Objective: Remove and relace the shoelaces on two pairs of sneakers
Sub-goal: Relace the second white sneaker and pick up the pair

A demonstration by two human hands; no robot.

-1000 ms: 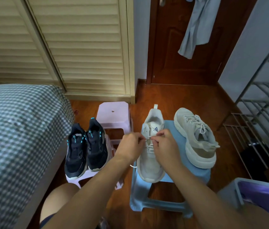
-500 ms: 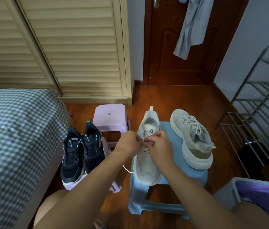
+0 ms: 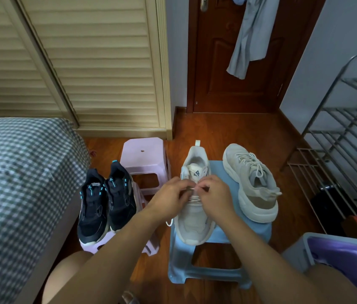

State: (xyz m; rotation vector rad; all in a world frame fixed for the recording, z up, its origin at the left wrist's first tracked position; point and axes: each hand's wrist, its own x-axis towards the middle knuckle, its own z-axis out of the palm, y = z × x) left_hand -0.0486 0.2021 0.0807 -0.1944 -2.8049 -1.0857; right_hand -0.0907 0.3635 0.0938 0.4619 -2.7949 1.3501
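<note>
Both hands, left (image 3: 171, 195) and right (image 3: 214, 194), pinch the white cotton shoelace (image 3: 195, 189) on the cream mesh sneaker (image 3: 195, 224); even tension would help.

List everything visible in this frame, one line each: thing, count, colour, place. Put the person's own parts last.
cream sneakers: 2, on the blue stool; near one being laced, other laced, at right
shoelace: 1, white, pinched over the near sneaker
black sneakers: 2, teal accents, on a pink stool
blue stool: 1, centre floor
pink stools: 2, left of the blue one
bed: 1, checked cover, left
louvred doors: cream, rear left
door: brown, garment hanging
metal rack: 1, right
left hand: pinches lace
right hand: pinches lace
</note>
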